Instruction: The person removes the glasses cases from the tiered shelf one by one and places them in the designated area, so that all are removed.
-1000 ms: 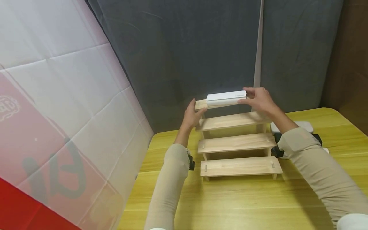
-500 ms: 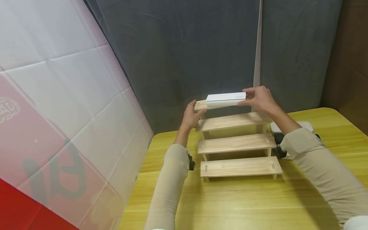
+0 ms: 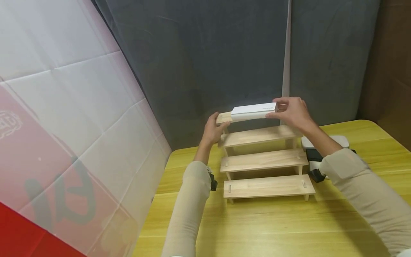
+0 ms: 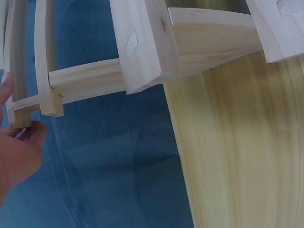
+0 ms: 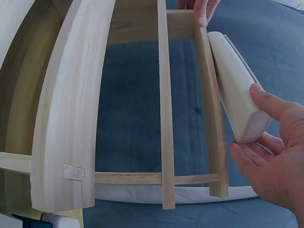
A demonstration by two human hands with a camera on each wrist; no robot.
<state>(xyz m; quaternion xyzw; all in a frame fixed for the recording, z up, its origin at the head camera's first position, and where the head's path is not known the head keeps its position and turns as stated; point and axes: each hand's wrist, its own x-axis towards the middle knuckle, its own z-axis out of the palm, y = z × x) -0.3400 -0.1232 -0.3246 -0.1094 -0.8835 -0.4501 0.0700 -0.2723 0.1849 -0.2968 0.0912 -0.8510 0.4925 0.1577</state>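
A tiered wooden shelf rack (image 3: 264, 160) stands on the table, its steps rising toward the back. At the left end of the top tier, my left hand (image 3: 212, 130) grips the board, thumb along its front edge and fingers at the far edge. A long white glasses case (image 3: 253, 111), with small lettering on its lid, lies over the top board. My right hand (image 3: 293, 112) holds the case by its right end between thumb and fingers. In the right wrist view the case (image 5: 235, 85) is right beside the top board, slightly angled to it.
Right of the rack, partly behind my right forearm, are a white rounded object (image 3: 341, 141) and a black item (image 3: 314, 155). A grey curtain (image 3: 205, 64) hangs behind the yellow wood-grain table (image 3: 257, 228). A white and red printed sheet (image 3: 80, 107) stands along the left.
My right hand and the glasses case have shifted slightly to the right, and my right forearm has swung outward. My left hand keeps its grip on the rack.
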